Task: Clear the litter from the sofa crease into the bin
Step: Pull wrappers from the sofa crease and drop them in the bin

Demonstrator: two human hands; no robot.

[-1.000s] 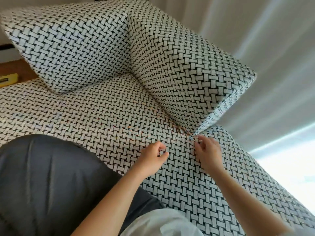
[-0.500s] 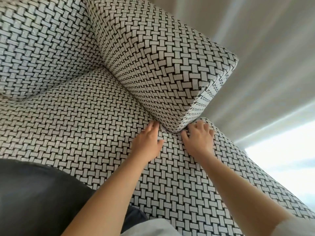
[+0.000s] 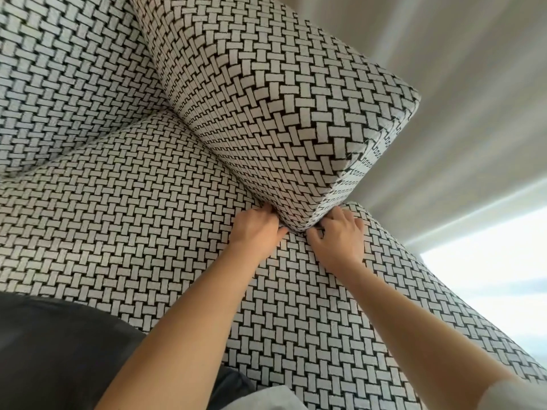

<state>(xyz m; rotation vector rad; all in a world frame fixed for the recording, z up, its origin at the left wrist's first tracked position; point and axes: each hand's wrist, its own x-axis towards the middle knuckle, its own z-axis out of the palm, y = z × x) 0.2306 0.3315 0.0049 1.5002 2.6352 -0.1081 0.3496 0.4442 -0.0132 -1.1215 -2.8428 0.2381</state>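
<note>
Woven sofa seat; left hand and right hand burrow under the cushion, probably hunting litter (grips hidden, can't tell).

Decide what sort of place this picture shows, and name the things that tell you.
Probably a home living room: a black-and-white basket-weave fabric sofa seat, its matching block-shaped back cushion, and pale draped curtains behind.

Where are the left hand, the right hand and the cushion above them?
left hand (image 3: 256, 229): head view, back of the hand.
right hand (image 3: 340, 239): head view, back of the hand.
cushion (image 3: 281, 113): head view, its broad face.
</note>
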